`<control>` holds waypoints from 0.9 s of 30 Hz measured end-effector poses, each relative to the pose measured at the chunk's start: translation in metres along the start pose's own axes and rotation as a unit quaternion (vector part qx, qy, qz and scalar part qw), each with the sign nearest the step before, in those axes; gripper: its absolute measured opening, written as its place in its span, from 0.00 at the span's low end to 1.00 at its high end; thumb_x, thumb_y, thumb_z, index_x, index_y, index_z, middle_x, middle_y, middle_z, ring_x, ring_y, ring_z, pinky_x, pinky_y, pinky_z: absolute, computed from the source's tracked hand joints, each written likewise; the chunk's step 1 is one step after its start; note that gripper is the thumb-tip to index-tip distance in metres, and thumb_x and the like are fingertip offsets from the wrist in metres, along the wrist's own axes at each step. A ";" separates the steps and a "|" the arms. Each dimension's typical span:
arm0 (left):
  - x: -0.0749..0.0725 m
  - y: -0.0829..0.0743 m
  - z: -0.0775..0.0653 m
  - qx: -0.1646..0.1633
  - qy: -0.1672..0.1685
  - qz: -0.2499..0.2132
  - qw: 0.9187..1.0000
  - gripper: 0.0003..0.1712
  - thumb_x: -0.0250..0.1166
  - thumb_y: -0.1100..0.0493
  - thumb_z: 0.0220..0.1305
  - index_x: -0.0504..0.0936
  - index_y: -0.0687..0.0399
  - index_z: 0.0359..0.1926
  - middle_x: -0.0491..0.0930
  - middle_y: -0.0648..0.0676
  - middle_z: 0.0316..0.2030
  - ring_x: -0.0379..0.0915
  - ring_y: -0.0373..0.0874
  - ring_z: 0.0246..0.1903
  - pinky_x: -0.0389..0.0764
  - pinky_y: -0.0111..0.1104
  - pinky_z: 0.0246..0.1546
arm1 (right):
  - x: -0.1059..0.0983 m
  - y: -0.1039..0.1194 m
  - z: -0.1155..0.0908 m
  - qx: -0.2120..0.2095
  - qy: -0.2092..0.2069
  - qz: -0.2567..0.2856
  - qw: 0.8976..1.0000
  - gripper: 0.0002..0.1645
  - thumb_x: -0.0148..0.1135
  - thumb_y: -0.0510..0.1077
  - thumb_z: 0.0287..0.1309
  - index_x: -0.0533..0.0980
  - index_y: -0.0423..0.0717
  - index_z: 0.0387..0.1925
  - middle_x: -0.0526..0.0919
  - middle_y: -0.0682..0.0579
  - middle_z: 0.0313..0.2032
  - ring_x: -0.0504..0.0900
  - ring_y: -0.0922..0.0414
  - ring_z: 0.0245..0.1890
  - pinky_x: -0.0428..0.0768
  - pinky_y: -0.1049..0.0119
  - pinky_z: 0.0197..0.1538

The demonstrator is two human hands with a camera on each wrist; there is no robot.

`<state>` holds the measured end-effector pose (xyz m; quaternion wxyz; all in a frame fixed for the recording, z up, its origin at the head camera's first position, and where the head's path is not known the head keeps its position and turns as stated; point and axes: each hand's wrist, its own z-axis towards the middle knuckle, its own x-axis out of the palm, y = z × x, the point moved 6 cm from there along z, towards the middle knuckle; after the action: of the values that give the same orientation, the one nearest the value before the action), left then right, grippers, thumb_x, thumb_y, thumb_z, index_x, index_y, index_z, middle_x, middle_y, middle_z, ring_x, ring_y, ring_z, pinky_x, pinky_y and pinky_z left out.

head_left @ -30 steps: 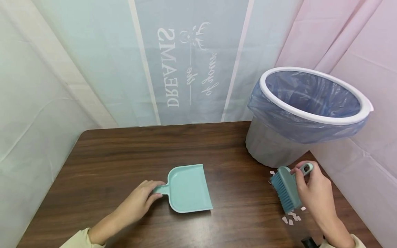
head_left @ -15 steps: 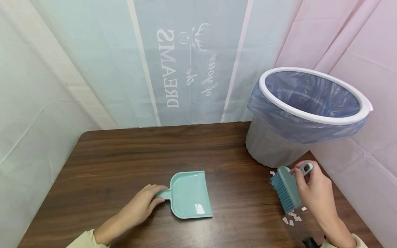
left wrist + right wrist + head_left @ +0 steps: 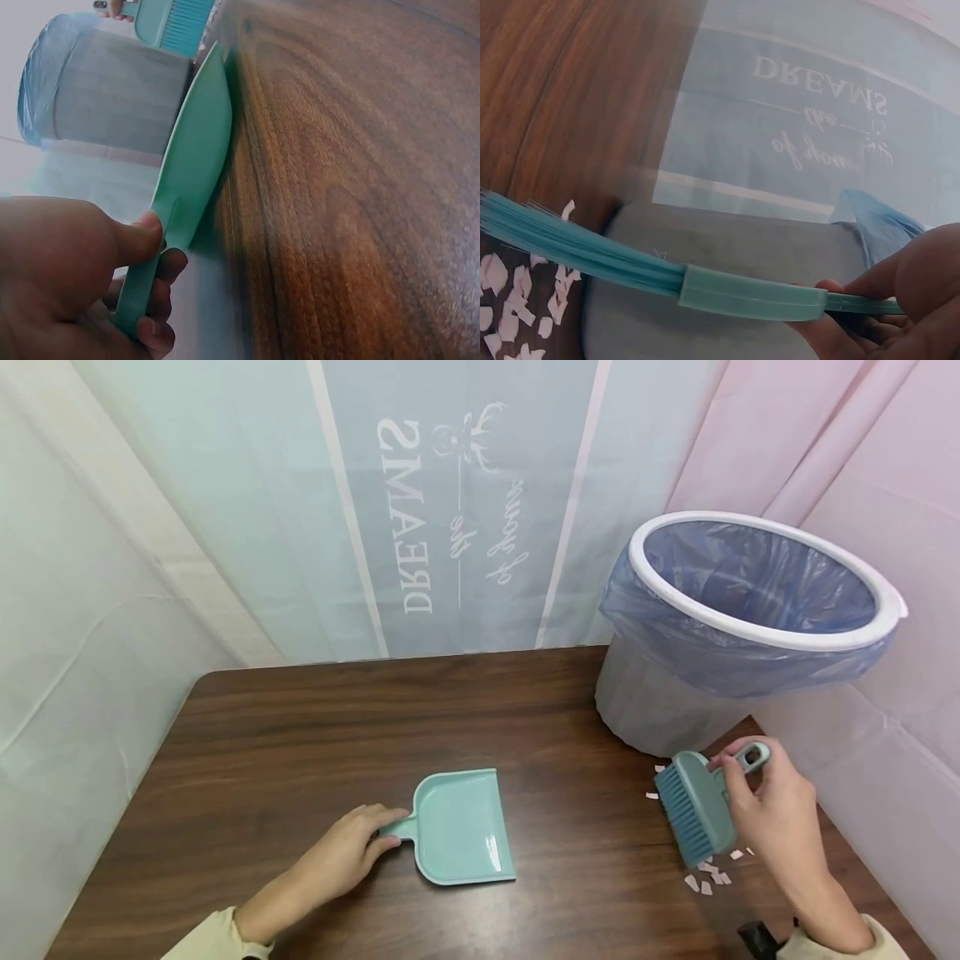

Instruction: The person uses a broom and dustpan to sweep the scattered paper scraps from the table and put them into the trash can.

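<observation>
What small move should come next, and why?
Probably bring the dustpan toward the white scraps with the left hand: its open edge faces them, but they lie apart from it, near the brush in the right hand.

Dustpan point(image 3: 459, 827): pale mint green. Brush point(image 3: 705, 802): grey-green body, teal-blue bristles point(image 3: 682, 821). Scraps point(image 3: 692, 883): white. Table point(image 3: 300, 752): dark brown, streaked wood grain. Bin point(image 3: 660, 714): grey; rim point(image 3: 887, 614) white; liner point(image 3: 682, 643) translucent blue. Back curtain point(image 3: 547, 460): blue-grey middle, aqua sides, white stripes point(image 3: 572, 502), white mirrored lettering point(image 3: 406, 485), white antlered deer motif point(image 3: 469, 442). Right curtain point(image 3: 885, 510): pale pink. Left curtain point(image 3: 67, 610): whitish. Sleeves point(image 3: 210, 937): pale cream-yellow.
</observation>
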<state>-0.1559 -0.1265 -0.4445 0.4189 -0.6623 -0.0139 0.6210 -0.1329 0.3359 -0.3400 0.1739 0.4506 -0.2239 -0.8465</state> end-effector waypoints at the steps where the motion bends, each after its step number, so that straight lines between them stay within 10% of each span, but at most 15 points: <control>1: 0.000 0.000 0.000 -0.001 0.002 0.000 1.000 0.19 0.69 0.64 0.66 0.82 0.64 0.57 0.85 0.51 0.46 0.80 0.47 0.48 0.83 0.44 0.48 | -0.002 -0.001 0.001 0.004 -0.004 0.001 1.000 0.05 0.59 0.34 0.67 0.75 0.41 0.43 0.82 0.70 0.31 0.72 0.77 0.24 0.67 0.78 0.23; 12: -0.001 -0.001 0.001 -0.005 0.006 -0.007 1.000 0.19 0.69 0.65 0.66 0.82 0.65 0.57 0.85 0.52 0.45 0.81 0.49 0.46 0.83 0.44 0.47 | -0.021 -0.009 0.011 0.015 -0.041 -0.008 0.999 0.05 0.61 0.33 0.65 0.77 0.40 0.42 0.72 0.90 0.31 0.70 0.78 0.21 0.67 0.82 0.24; 21: -0.002 -0.002 0.003 -0.011 0.005 -0.004 1.000 0.20 0.69 0.64 0.66 0.82 0.65 0.58 0.85 0.52 0.47 0.81 0.50 0.48 0.83 0.45 0.48 | -0.003 -0.016 0.008 -0.066 -0.037 -0.021 0.997 0.09 0.67 0.28 0.56 0.79 0.40 0.37 0.83 0.46 0.27 0.65 0.75 0.20 0.64 0.77 0.22; 27: 0.000 0.000 0.003 -0.022 0.005 0.000 1.000 0.20 0.69 0.63 0.66 0.83 0.63 0.58 0.85 0.53 0.48 0.81 0.51 0.50 0.82 0.47 0.49 | 0.007 -0.014 0.007 -0.100 -0.026 -0.023 0.994 0.11 0.71 0.28 0.55 0.79 0.43 0.36 0.84 0.48 0.28 0.64 0.72 0.20 0.63 0.75 0.23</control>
<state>-0.1583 -0.1253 -0.4440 0.4041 -0.6749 -0.0255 0.6169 -0.1445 0.3456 -0.3488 0.1929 0.4141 -0.1319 -0.8797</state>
